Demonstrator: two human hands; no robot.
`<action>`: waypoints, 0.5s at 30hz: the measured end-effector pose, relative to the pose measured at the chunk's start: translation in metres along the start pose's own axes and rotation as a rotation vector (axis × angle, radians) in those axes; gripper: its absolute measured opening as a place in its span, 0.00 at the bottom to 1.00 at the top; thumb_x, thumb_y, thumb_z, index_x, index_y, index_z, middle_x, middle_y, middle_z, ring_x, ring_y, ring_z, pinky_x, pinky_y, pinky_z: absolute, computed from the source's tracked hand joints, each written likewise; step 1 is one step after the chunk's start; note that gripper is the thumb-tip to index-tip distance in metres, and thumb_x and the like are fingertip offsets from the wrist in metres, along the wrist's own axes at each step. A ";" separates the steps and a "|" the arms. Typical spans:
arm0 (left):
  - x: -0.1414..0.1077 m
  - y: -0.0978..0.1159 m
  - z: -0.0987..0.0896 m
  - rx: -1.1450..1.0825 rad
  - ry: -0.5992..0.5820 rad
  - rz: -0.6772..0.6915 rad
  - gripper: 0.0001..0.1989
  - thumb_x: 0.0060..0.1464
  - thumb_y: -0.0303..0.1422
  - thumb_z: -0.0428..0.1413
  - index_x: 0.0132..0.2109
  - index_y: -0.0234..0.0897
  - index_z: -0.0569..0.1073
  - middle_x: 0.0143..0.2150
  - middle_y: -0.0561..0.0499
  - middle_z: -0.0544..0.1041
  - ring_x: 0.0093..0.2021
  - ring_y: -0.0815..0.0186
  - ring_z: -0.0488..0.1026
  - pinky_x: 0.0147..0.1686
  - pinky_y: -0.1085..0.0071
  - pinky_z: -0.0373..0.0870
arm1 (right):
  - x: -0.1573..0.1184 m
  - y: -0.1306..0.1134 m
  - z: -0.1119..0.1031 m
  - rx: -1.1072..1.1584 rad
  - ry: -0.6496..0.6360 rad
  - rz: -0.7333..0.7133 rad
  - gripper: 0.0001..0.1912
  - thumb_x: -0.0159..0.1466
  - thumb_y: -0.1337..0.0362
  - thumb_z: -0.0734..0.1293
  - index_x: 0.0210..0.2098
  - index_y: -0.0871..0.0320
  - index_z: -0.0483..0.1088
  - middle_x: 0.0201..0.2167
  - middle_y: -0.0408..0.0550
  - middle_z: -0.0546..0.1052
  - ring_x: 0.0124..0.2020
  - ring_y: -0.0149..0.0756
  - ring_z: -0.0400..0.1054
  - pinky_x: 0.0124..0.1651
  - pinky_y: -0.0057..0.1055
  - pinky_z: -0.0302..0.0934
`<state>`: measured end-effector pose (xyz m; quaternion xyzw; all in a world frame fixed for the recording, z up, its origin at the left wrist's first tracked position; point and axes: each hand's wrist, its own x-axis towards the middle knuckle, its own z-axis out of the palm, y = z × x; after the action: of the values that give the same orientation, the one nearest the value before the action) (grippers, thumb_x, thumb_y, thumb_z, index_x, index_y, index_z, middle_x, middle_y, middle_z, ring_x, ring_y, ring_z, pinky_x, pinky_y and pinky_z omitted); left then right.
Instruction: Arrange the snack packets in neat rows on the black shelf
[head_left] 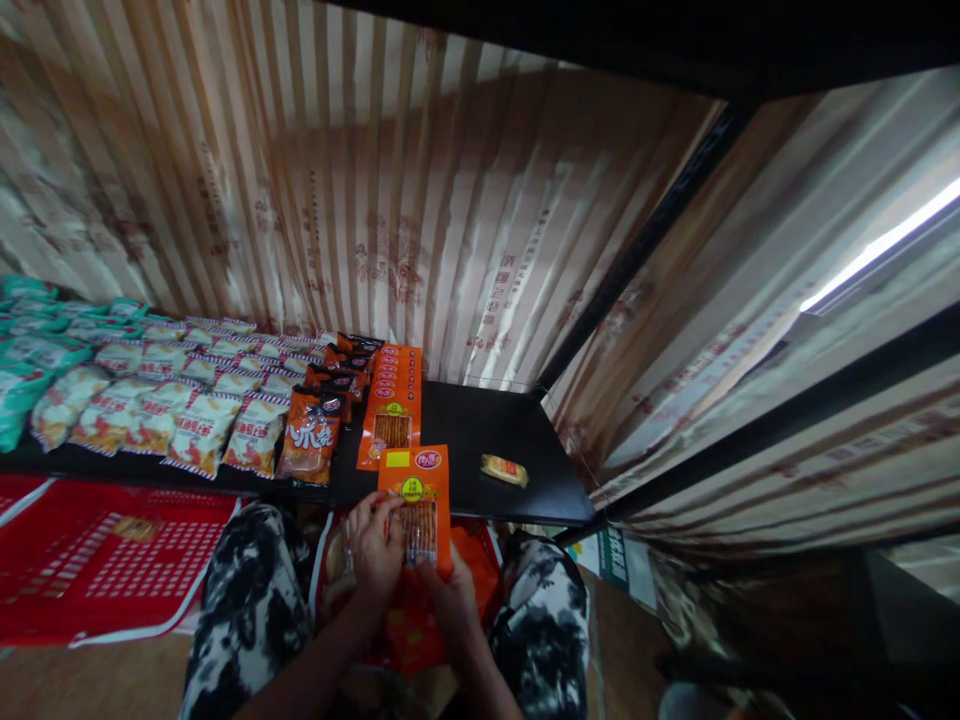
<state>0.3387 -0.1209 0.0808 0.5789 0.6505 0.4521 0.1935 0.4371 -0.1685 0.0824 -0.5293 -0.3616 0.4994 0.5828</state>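
Observation:
An orange snack packet [429,490] with a clear window showing brown sticks is held between my hands, in front of the shelf's edge. My left hand [377,550] grips its left side, fingers on the front. At the lower right corner my right hand [452,592] pinches it, thumb on the front. Just beyond lies a row of overlapping orange packets [393,424] of the same kind. Beneath my hands, a red basket [491,545] between my knees contains more orange packets [477,562], partly covered by my arms.
On the black shelf [465,420], brown-orange packets [310,440], white snack bags [201,428] and green packs [45,352] stretch leftward. A small wrapped snack [504,469] lies to the right. Another red basket [127,590] stands at left. A dark post [637,250] slants across the curtain [420,200].

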 end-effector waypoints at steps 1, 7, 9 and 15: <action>0.000 0.000 0.000 -0.004 -0.005 0.009 0.14 0.51 0.27 0.47 0.39 0.42 0.76 0.44 0.47 0.71 0.48 0.58 0.66 0.50 0.60 0.64 | -0.001 -0.004 0.001 0.019 -0.016 0.023 0.20 0.53 0.57 0.69 0.44 0.57 0.71 0.43 0.53 0.76 0.46 0.49 0.69 0.45 0.41 0.65; 0.002 0.009 -0.005 -0.102 -0.044 0.033 0.15 0.52 0.29 0.45 0.42 0.40 0.75 0.45 0.47 0.74 0.49 0.59 0.67 0.52 0.59 0.64 | 0.000 -0.024 0.005 -0.012 -0.051 0.002 0.20 0.50 0.59 0.71 0.42 0.57 0.73 0.40 0.49 0.78 0.41 0.45 0.71 0.44 0.36 0.65; 0.003 0.014 -0.007 -0.151 -0.068 0.018 0.16 0.53 0.30 0.45 0.43 0.39 0.74 0.45 0.47 0.74 0.49 0.60 0.67 0.52 0.59 0.64 | 0.000 -0.028 0.007 -0.052 -0.030 -0.044 0.20 0.50 0.59 0.70 0.42 0.57 0.73 0.38 0.48 0.78 0.40 0.44 0.72 0.43 0.35 0.66; 0.006 0.031 -0.014 -0.342 -0.148 -0.097 0.16 0.54 0.36 0.45 0.44 0.38 0.73 0.46 0.45 0.75 0.49 0.60 0.69 0.53 0.58 0.64 | -0.004 -0.038 0.006 -0.262 -0.037 -0.136 0.23 0.53 0.63 0.67 0.49 0.58 0.71 0.41 0.47 0.78 0.39 0.42 0.72 0.43 0.31 0.66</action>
<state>0.3440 -0.1231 0.1146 0.5374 0.5752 0.5023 0.3579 0.4378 -0.1685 0.1214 -0.5658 -0.4695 0.4170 0.5344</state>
